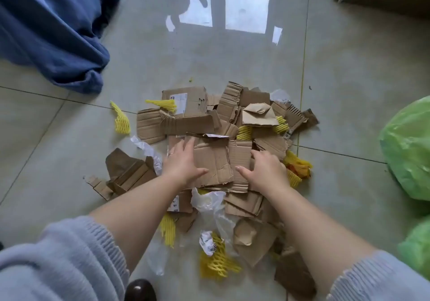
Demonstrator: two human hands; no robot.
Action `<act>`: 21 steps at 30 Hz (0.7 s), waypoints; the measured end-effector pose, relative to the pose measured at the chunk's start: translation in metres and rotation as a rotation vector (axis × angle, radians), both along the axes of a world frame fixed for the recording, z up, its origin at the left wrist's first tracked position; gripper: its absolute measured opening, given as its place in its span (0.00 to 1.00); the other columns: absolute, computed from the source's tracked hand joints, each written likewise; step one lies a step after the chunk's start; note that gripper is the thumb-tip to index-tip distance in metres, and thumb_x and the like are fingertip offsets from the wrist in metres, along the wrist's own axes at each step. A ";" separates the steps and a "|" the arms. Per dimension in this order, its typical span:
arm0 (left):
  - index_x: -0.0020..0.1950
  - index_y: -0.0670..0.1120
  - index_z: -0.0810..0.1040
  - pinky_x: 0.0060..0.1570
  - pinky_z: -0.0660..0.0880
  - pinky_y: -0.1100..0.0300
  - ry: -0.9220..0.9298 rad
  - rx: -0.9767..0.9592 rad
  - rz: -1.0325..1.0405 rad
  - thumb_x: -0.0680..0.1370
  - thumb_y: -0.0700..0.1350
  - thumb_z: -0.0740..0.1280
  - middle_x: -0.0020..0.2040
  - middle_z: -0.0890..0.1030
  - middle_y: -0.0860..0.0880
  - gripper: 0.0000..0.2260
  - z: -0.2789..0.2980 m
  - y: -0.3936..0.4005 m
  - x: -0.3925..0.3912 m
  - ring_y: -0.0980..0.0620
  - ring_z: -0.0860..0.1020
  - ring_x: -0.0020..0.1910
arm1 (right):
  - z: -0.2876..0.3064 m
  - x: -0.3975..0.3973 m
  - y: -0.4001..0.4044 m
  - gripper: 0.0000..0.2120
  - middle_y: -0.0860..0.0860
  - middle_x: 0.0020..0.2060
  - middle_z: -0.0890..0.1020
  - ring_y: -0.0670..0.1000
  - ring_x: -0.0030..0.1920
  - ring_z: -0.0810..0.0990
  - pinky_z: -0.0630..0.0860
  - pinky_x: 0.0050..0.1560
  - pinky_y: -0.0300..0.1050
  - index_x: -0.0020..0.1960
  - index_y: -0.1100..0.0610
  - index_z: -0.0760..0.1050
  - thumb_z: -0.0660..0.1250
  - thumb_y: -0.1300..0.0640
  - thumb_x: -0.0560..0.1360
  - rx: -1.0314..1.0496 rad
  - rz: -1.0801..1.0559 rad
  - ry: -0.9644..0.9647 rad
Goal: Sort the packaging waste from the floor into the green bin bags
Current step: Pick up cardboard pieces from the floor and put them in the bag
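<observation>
Head view: a heap of torn cardboard [223,137], yellow foam net [121,118] scraps and clear plastic [209,201] lay on the tiled floor [349,79]. Both hands rested on one flat cardboard sheet [214,158] near the heap's middle. The left hand [181,161] lay with fingers nearly straight over the sheet's left edge, thumb spread on top. The right hand [265,170] had its fingers bent over the sheet's right part, thumb out; whether it gripped an edge could not be told. Two green bags [409,147] sat at the right, apart from the heap. Blue cloth [51,33] lay at upper left.
</observation>
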State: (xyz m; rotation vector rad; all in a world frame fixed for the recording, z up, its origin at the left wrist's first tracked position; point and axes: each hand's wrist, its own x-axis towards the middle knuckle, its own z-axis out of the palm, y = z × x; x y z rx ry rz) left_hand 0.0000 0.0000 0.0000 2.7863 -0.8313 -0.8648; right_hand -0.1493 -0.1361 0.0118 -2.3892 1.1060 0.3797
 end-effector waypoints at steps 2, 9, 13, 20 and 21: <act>0.76 0.52 0.50 0.70 0.63 0.45 -0.032 0.001 0.014 0.67 0.60 0.72 0.77 0.55 0.45 0.45 -0.008 0.002 0.002 0.42 0.57 0.75 | -0.007 0.006 0.003 0.33 0.52 0.63 0.75 0.56 0.64 0.71 0.70 0.61 0.52 0.70 0.53 0.65 0.63 0.36 0.71 -0.026 -0.019 0.005; 0.77 0.52 0.47 0.66 0.66 0.46 0.005 -0.048 0.199 0.67 0.56 0.74 0.72 0.61 0.42 0.48 -0.022 0.000 0.002 0.40 0.63 0.71 | -0.023 0.015 0.003 0.30 0.53 0.64 0.73 0.56 0.64 0.70 0.69 0.61 0.52 0.70 0.52 0.63 0.65 0.42 0.72 -0.115 -0.060 0.021; 0.77 0.52 0.46 0.65 0.66 0.46 0.058 -0.134 0.307 0.66 0.52 0.76 0.71 0.63 0.42 0.50 -0.021 -0.002 0.005 0.42 0.63 0.71 | -0.030 0.004 -0.001 0.29 0.53 0.65 0.72 0.56 0.65 0.70 0.69 0.61 0.53 0.71 0.52 0.62 0.65 0.49 0.72 -0.073 -0.077 0.062; 0.62 0.42 0.74 0.57 0.73 0.56 0.271 -0.281 0.551 0.68 0.45 0.76 0.60 0.79 0.43 0.25 -0.009 -0.005 0.023 0.44 0.77 0.58 | -0.026 -0.004 -0.015 0.24 0.54 0.52 0.78 0.56 0.55 0.77 0.75 0.46 0.47 0.57 0.54 0.75 0.73 0.43 0.67 0.078 -0.078 0.109; 0.59 0.42 0.76 0.56 0.74 0.56 0.323 -0.308 0.565 0.69 0.44 0.76 0.57 0.80 0.43 0.21 -0.007 -0.006 0.025 0.45 0.78 0.55 | -0.023 -0.004 -0.018 0.19 0.53 0.46 0.79 0.55 0.51 0.78 0.73 0.40 0.45 0.50 0.54 0.76 0.73 0.43 0.66 0.111 -0.076 0.108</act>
